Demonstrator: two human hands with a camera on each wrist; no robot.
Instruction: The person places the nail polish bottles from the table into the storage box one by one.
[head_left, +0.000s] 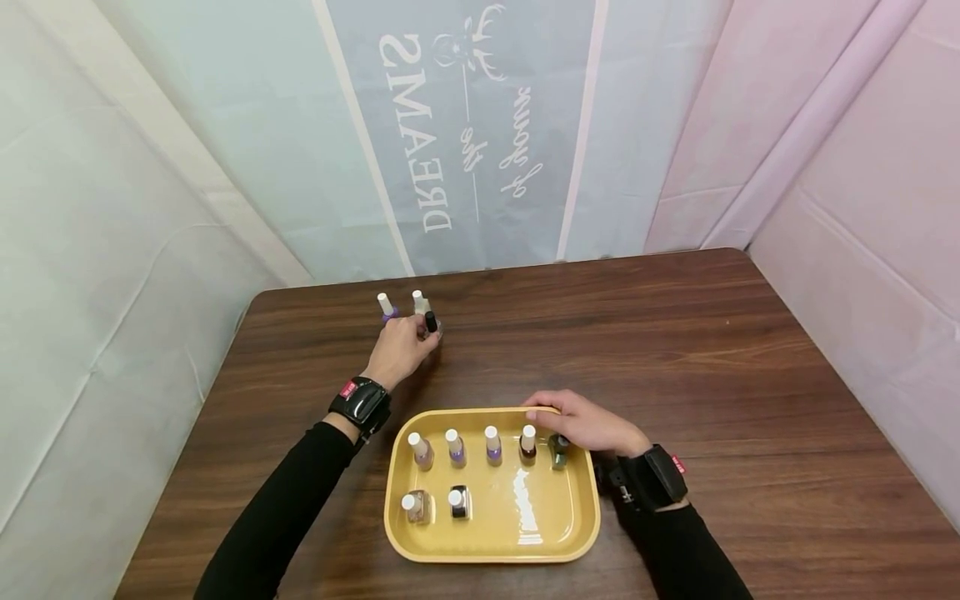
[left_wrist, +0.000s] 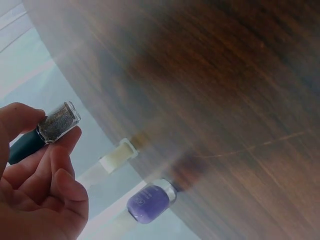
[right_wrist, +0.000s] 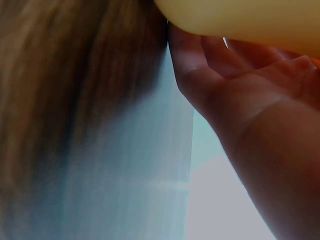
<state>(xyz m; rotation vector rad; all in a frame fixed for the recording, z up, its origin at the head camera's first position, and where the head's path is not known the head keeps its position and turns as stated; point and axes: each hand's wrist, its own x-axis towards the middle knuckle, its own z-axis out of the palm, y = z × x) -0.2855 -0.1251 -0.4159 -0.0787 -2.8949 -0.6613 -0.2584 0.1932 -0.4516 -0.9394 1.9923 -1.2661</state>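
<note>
Near the far left table edge, my left hand [head_left: 401, 346] pinches a nail polish bottle [left_wrist: 60, 122] with a black cap and dark glitter inside. Right by those fingers stand a purple nail polish bottle [left_wrist: 150, 202] and a cream one [left_wrist: 118, 156], both white-capped. My right hand [head_left: 588, 423] grips the far right corner of a yellow tray [head_left: 491, 533], thumb over the rim and fingers along the outside. Inside the tray, a back row of several nail polish bottles includes a dark green one [head_left: 558, 450] beside the right thumb; two more, a beige one [head_left: 416, 505] and a dark one [head_left: 458, 502], stand in front.
The brown wooden table [head_left: 675, 333] extends on both sides of the tray. A printed cloth [head_left: 480, 125] hangs behind its far edge, with pale sheets [head_left: 862, 250] at the sides.
</note>
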